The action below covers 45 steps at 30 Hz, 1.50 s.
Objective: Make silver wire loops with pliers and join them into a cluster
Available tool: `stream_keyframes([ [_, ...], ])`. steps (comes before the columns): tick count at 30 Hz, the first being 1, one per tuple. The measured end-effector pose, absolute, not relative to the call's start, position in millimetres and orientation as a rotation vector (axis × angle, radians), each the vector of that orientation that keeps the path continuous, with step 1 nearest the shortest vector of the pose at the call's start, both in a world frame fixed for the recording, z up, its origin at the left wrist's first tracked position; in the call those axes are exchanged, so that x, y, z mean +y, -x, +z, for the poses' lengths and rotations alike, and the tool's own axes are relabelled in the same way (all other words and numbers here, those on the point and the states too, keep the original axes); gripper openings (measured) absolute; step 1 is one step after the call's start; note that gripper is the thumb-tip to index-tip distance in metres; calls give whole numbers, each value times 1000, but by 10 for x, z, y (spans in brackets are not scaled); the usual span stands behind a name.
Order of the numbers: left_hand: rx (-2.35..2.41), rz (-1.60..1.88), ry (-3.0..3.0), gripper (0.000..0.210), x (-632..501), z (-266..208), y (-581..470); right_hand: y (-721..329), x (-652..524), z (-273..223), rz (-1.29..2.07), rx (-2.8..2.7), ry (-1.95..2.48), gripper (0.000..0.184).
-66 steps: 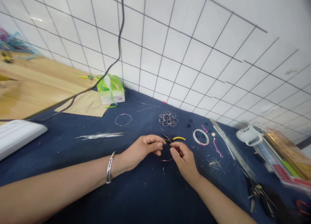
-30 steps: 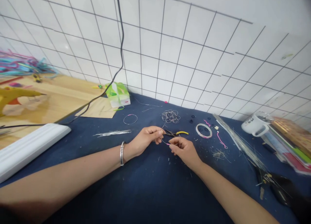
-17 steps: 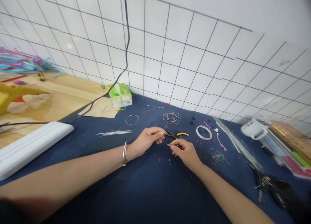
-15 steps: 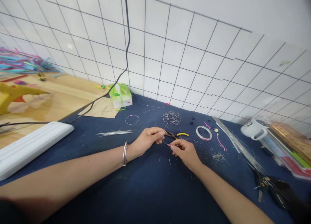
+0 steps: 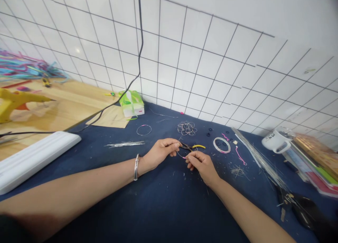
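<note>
Silvery wire loop (image 5: 181,155), pinched by the left hand (image 5: 162,152) and the right hand (image 5: 202,165), could snag the yellow-handled pliers (image 5: 189,147) just beyond if either grip slips.

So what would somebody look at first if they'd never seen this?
Probably the left hand and right hand in the middle, pinching a thin wire over the dark blue cloth. Then maybe the bright yellow glue gun at the left edge, on the wooden surface. The green and white box by the tiled wall stands out too.
</note>
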<state>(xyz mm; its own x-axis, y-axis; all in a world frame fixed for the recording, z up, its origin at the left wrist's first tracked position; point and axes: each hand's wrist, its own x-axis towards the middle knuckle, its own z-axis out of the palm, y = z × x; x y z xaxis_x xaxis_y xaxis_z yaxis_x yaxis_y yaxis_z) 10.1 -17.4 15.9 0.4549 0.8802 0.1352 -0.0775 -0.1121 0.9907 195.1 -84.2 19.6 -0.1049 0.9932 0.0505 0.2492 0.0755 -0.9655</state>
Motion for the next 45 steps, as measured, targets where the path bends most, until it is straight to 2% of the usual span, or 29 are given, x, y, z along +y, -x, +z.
stream_keyframes([
  [8, 746, 951, -1486, 26, -192, 161, -106, -1948, -843, 183, 1067, -1494, 1318, 14],
  [45, 774, 946, -1531, 22, -181, 149, -104, -1948, -828, 205, 1110, -1486, 1393, 15],
])
